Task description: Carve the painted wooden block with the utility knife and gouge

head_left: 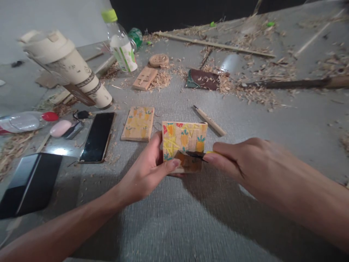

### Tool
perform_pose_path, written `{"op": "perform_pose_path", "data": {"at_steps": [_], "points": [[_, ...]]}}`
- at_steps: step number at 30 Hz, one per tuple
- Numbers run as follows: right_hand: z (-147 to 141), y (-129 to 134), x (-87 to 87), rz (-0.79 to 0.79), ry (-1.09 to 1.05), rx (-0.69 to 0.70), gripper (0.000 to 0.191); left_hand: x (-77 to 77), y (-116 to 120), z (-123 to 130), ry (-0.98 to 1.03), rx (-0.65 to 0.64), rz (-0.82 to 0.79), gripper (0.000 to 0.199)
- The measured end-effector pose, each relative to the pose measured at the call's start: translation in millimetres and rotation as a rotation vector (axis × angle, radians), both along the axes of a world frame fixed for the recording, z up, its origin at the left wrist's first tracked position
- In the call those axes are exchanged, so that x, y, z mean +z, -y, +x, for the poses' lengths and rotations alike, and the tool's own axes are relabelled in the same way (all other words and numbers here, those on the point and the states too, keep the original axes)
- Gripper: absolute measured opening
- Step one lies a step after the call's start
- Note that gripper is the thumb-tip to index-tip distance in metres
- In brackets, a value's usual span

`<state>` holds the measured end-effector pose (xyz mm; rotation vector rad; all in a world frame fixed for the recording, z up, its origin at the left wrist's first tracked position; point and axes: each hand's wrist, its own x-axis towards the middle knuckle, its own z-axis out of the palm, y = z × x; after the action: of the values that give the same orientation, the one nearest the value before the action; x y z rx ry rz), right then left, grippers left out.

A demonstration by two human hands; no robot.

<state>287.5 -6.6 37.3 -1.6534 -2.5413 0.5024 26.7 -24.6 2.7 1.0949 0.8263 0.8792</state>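
My left hand (149, 171) grips a small wooden block (184, 140) by its left side, thumb on the front face and fingers behind. The block is tilted up toward me, painted with orange-yellow carrot-like shapes with teal tops, yellow strokes and red spots. In my right hand (245, 163) is a craft knife (196, 155) with a dark front and a bit of yellow handle showing. Its tip lies at the block's face; whether it touches cannot be made out. A second painted wooden block (138, 123) rests flat on the table, left of the held one.
Behind the block lies a pen-like wooden-handled tool (209, 120). A phone (98, 136), a black folded object (29, 182) and a cream tumbler (71, 69) stand or lie leftward. Farther back are a plastic bottle (121, 47), a carved wood piece (145, 78), a dark pouch (203, 79) and scattered shavings.
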Motion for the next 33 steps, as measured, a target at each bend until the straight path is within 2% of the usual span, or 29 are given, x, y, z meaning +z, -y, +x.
{"op": "perform_pose_path", "data": {"at_steps": [9,17,22,27,30,33], "points": [[0.0,-1.6,-2.7,-0.023,-0.013,-0.001,0.077,0.8,-3.8,-0.8,-0.005,-0.026,-0.117,0.06],[-2.1,-9.4,4.4,-0.092,-0.081,0.018,0.069,3.9,-5.9,-2.2,0.005,-0.047,-0.114,0.056],[0.3,-10.6,7.5,-0.005,-0.098,0.065,0.063,4.5,-4.7,-1.6,-0.007,-0.036,-0.116,0.056],[6.8,-16.0,5.4,0.207,-0.079,0.163,0.064,3.1,-3.8,-0.3,-0.009,-0.023,-0.121,0.06],[10.5,-21.9,4.4,0.19,-0.154,0.182,0.061,3.0,-5.1,-1.3,-0.025,0.013,-0.127,0.063],[13.0,-27.6,3.5,0.143,-0.302,0.076,0.057,4.7,-6.7,-2.4,-0.046,0.063,-0.134,0.065]]}}
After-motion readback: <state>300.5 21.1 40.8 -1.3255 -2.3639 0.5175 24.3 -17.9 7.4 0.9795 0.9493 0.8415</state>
